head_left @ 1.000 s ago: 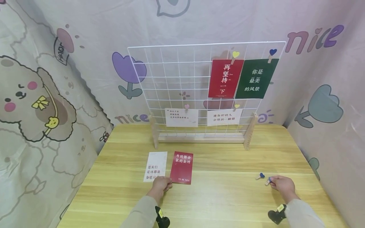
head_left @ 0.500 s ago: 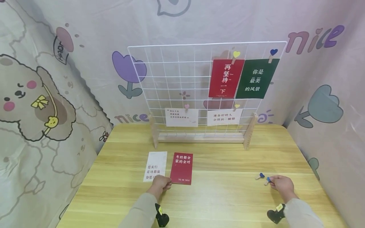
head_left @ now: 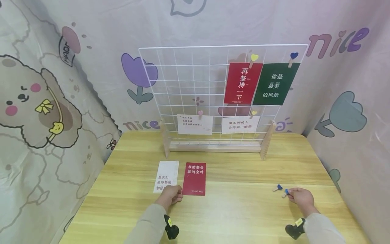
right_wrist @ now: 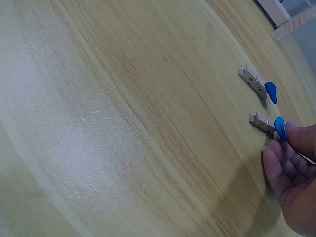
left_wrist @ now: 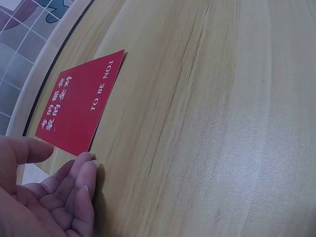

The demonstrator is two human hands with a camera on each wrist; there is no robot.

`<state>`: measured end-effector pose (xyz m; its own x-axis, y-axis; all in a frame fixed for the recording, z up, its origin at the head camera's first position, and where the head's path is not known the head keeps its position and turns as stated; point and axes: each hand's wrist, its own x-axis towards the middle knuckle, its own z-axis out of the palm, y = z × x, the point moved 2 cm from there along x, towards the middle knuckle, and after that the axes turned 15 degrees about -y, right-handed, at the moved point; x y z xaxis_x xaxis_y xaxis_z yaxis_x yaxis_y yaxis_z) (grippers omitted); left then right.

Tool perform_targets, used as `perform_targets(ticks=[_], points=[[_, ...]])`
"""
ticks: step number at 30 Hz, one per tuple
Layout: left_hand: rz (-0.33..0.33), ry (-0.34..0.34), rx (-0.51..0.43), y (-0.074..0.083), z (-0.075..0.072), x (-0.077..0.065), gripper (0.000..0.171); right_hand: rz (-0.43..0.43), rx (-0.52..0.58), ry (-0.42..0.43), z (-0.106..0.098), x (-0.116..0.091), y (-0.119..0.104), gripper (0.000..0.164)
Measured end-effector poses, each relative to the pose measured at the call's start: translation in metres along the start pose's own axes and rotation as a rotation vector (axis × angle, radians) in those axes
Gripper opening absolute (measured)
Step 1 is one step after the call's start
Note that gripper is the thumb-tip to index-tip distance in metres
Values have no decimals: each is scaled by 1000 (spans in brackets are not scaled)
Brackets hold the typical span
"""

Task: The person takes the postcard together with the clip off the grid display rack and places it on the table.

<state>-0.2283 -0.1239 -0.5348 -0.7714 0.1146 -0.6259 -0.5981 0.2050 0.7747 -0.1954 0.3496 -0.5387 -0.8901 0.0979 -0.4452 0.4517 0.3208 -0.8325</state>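
The red card lies on the table beside a white card. My left hand partly covers the white card, its fingertips right at the red card's lower left corner. In the left wrist view, the thumb and the loosely bent fingers stand apart, with a gap between them by the edge of the red card. My right hand pinches the blue heart end of a small wooden clothespin between thumb and fingers. Another clothespin with a dark blue heart lies just beyond it.
Behind the cards stands a white wire grid on wooden feet. Clipped to it are a red card, a green card and two white cards. Printed cloth hangs around the table.
My left hand has shifted slightly left and its fingertips no longer overlap the red card's corner in the head view. The right hand stays about where it was, still pinching the clothespin.
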Motion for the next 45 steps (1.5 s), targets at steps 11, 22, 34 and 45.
perform_targets(ticks=[11, 22, 34, 45], points=[[13, -8, 13, 8, -3, -6, 22, -20, -14, -17, -3, -3, 3, 31], [62, -52, -27, 23, -2, -4, 27, -46, -216, 16, -16, -9, -6, 43], [223, -175, -13, 43, 9, -1, 33, -198, -148, 4, -13, 56, 16, 63], [290, -177, 0, 77, 20, -4, 29, -280, -56, -67, 2, 22, -80, 59]])
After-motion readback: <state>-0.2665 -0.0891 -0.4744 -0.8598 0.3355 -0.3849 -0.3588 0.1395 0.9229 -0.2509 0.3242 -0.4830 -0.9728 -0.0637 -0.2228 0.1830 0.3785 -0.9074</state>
